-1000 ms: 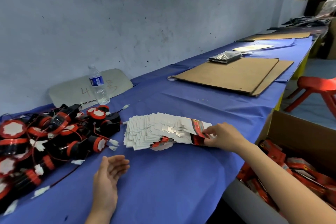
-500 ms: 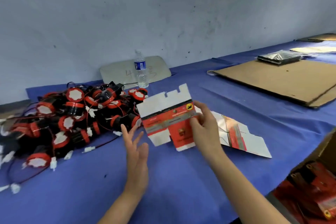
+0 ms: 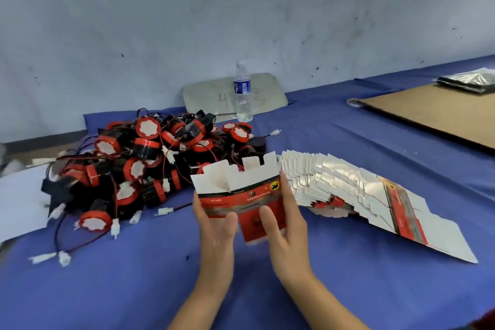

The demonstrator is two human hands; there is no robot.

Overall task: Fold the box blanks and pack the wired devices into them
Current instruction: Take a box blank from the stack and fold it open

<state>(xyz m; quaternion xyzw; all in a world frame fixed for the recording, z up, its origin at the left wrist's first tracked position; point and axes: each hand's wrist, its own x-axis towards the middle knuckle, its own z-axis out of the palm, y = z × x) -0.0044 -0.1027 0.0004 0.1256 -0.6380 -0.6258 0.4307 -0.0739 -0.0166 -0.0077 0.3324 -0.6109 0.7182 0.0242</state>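
Note:
I hold one red and white box blank (image 3: 241, 190) up over the blue table (image 3: 348, 289), partly opened into a sleeve, its white flaps pointing up. My left hand (image 3: 217, 228) grips its left side, thumb on the front panel. My right hand (image 3: 284, 222) grips its right side, fingers along the edge. A fanned stack of flat box blanks (image 3: 334, 182) lies on the table to the right. A pile of black and red wired devices (image 3: 144, 166) with white connectors sits to the left.
A water bottle (image 3: 243, 94) stands by the wall in front of a grey panel (image 3: 214, 94). A brown cardboard sheet (image 3: 442, 115) with a silver packet (image 3: 468, 80) lies at far right. White paper (image 3: 18, 201) sits at the left edge.
My left hand has come up and taken hold of the blank's left side. The blank has gone from flat to partly opened. The view has swung left and down.

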